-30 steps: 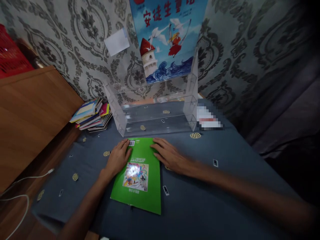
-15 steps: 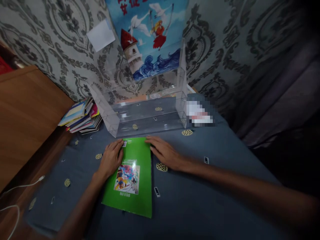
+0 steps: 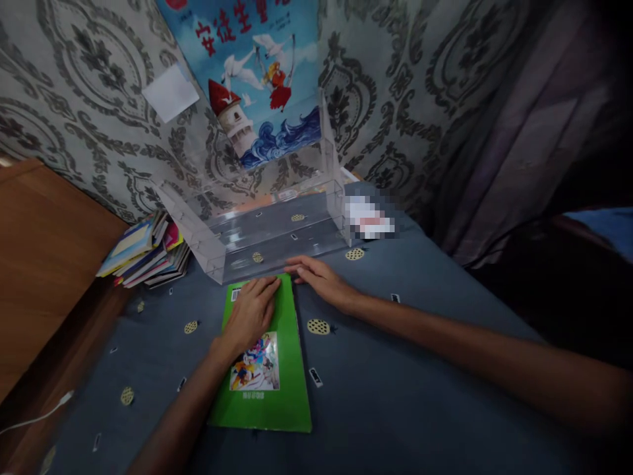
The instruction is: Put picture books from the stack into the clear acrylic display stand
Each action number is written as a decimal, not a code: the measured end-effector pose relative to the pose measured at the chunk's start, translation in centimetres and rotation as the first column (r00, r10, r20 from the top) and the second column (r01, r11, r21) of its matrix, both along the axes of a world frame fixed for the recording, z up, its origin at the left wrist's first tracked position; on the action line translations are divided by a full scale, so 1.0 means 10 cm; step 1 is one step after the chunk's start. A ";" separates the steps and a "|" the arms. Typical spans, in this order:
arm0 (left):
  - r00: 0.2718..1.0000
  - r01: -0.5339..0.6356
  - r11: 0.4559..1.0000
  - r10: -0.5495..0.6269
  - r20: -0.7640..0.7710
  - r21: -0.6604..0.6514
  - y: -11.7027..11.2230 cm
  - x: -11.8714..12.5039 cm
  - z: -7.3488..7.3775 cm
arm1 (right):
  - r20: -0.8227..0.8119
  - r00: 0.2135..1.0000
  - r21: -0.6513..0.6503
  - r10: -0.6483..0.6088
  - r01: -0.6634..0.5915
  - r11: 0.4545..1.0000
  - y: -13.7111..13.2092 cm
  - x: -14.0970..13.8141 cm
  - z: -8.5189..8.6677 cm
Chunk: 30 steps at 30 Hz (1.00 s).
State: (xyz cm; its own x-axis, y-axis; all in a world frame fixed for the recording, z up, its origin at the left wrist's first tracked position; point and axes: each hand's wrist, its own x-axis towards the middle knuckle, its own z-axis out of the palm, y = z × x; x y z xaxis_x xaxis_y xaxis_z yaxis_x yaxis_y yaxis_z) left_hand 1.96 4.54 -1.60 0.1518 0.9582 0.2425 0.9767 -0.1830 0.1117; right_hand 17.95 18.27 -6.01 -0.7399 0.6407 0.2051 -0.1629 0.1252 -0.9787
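A green book with a colourful picture on its cover lies flat on the dark blue cloth, its print upside down to me. My left hand rests on the upper part of the cover, fingers stretched out and pointing right. Just off the book's top right corner is my right hand, its fingers extended and apart from each other, holding nothing. Beyond the book stands a clear acrylic rack, with its side panels upright.
Several stacked books lie left of the rack. A blurred white item sits at its right. Behind, a poster and a white paper are on the patterned wall. A wooden cabinet stands left, and a white cable hangs below it.
My left hand has slid from the book's left edge onto its cover. My right hand has come off the top right corner. The view has shifted a little to the right.
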 end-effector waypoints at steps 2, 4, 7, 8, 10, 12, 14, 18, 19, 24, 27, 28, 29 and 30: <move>0.999 0.031 0.999 -0.031 -0.016 -0.014 0.07 0.03 0.02 | -0.015 1.000 -0.035 -0.017 0.017 0.999 -0.01 -0.01 0.00; 0.998 0.038 0.999 -0.039 -0.047 -0.019 0.12 0.03 0.03 | -0.024 0.999 -0.054 -0.047 0.046 0.997 -0.02 -0.01 0.00; 0.995 0.038 0.999 -0.041 -0.090 -0.028 0.17 0.02 0.03 | -0.011 0.995 -0.009 -0.101 0.101 0.995 -0.03 0.02 -0.03; 0.995 0.043 0.999 -0.046 -0.093 -0.032 0.18 0.00 0.03 | 0.007 0.993 0.032 -0.117 0.116 0.993 -0.04 0.03 -0.03; 0.995 0.053 0.998 -0.056 -0.089 -0.034 0.19 -0.02 0.02 | 0.057 0.987 0.149 -0.153 0.144 0.978 -0.06 0.07 -0.04; 0.995 0.052 0.998 -0.054 -0.080 -0.028 0.20 -0.04 0.01 | 0.097 0.976 0.283 -0.192 0.158 0.946 -0.08 0.10 -0.04; 0.996 0.047 0.999 -0.048 -0.070 -0.020 0.20 -0.05 -0.01 | 0.115 0.970 0.389 -0.214 0.154 0.908 -0.10 0.13 -0.04; 0.998 0.045 0.999 -0.045 -0.044 -0.015 0.21 -0.04 -0.04 | 0.153 0.967 0.477 -0.205 0.110 0.872 -0.13 0.15 -0.02; 0.998 0.046 0.999 -0.047 -0.042 -0.015 0.22 -0.04 -0.04 | 0.161 0.966 0.483 -0.200 0.099 0.870 -0.13 0.15 -0.02; 0.997 0.070 0.997 -0.070 -0.028 -0.011 0.22 -0.08 -0.05 | 0.174 0.969 0.484 -0.178 0.073 0.872 -0.12 0.16 -0.02; 0.996 0.087 0.996 -0.086 -0.025 0.010 0.21 -0.11 -0.06 | 0.168 0.972 0.471 -0.162 0.065 0.880 -0.14 0.17 -0.01; 0.996 0.091 0.996 -0.090 -0.025 0.019 0.21 -0.11 -0.07 | 0.161 0.974 0.470 -0.159 0.066 0.880 -0.15 0.17 0.00; 0.995 0.094 0.995 -0.094 -0.025 0.027 0.21 -0.12 -0.08 | 0.155 0.976 0.470 -0.154 0.064 0.880 -0.15 0.17 0.01; 0.995 0.097 0.995 -0.096 -0.024 0.035 0.20 -0.12 -0.08 | 0.150 0.978 0.473 -0.147 0.060 0.879 -0.15 0.18 0.02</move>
